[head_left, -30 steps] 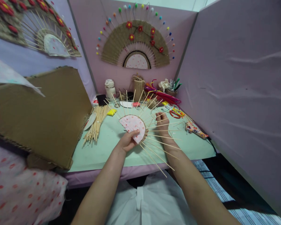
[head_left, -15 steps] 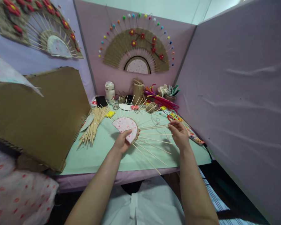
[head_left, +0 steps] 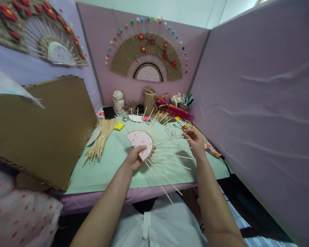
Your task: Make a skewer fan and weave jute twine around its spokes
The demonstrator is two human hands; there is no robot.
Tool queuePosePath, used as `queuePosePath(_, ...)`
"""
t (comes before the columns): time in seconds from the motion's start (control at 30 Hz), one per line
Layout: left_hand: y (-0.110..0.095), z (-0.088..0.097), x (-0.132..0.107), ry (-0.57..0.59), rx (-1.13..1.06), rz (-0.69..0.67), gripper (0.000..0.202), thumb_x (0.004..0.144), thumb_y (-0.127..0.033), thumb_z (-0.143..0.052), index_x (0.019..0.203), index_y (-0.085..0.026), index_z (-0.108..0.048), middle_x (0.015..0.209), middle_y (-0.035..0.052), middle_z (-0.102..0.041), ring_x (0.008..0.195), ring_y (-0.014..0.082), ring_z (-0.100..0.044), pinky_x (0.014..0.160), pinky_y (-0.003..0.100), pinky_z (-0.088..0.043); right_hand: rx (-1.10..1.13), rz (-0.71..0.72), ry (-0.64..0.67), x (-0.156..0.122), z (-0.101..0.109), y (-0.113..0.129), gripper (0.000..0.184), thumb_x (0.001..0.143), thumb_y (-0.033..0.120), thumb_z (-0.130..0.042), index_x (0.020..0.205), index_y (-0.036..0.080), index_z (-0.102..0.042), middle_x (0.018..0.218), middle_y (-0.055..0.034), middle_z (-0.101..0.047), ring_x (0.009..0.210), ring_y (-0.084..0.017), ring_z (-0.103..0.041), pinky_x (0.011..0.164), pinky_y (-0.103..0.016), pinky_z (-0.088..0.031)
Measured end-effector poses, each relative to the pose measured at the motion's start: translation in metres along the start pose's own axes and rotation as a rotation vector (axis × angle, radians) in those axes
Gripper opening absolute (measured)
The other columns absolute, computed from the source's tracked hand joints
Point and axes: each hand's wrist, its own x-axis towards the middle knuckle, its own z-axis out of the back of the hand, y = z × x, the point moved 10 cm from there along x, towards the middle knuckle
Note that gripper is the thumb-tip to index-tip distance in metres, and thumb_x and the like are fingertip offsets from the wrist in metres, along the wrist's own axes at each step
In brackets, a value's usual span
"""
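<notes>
My left hand (head_left: pixel 136 157) grips the lower edge of a half-round fan base (head_left: pixel 141 140) covered in white cloth with pink dots, thumb on top. Thin wooden sticks (head_left: pixel 173 156) spread out from the base's curved rim like rays. At their right-hand tips, my right hand (head_left: pixel 195 140) has its fingers pinched on one stick (head_left: pixel 183 134). The base is held a little above the pale green table (head_left: pixel 105 176). The fingers of my left hand beneath the base are hidden.
A bundle of sticks (head_left: pixel 101 140) lies to the left beside a cardboard sheet (head_left: pixel 38 133). Along the back stand a white jar (head_left: pixel 118 102), a twine-wrapped pot (head_left: pixel 149 100), pink pipe cleaners (head_left: pixel 176 111) and a pot of pens (head_left: pixel 185 104). A finished fan (head_left: pixel 146 51) hangs behind.
The fan base has turned slightly clockwise, its lower sticks now pointing further down. My right hand has shifted to a stick higher up the fan. The camera view has moved slightly.
</notes>
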Motion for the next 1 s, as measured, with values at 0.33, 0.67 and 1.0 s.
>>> queuePosePath(0.33,0.012,-0.013,-0.007,0.135,0.053,0.079,0.024,0.072,-0.009,-0.057,0.093,-0.003,-0.066,0.084,0.0166,-0.073,0.071,0.0202,-0.069,0.067,0.028,-0.055,-0.005,-0.065,0.107,0.026,-0.126,-0.045,0.013,0.064,0.030,-0.063,0.071,0.019,-0.062,0.067,-0.0016,-0.064,0.062,-0.016,-0.057,0.063,-0.031,-0.047)
queuePosePath(0.67,0.009,-0.019,-0.007,0.192,0.036,0.041,0.029,0.069,-0.010,-0.060,0.096,-0.002,-0.066,0.088,0.0177,-0.072,0.076,0.0230,-0.070,0.071,0.030,-0.054,0.005,-0.080,-0.047,0.011,-0.114,-0.065,0.019,0.069,0.033,-0.060,0.080,0.017,-0.061,0.073,-0.0018,-0.064,0.068,-0.016,-0.058,0.068,-0.031,-0.046)
queuePosePath(1.0,0.007,-0.017,-0.007,0.180,0.051,0.003,0.026,0.064,-0.008,-0.064,0.089,-0.005,-0.068,0.083,0.0142,-0.073,0.071,0.0210,-0.069,0.066,0.029,-0.053,0.062,-0.053,-0.105,0.011,-0.102,-0.057,0.015,0.068,0.031,-0.062,0.075,0.018,-0.061,0.073,-0.0016,-0.064,0.067,-0.015,-0.056,0.068,-0.030,-0.046)
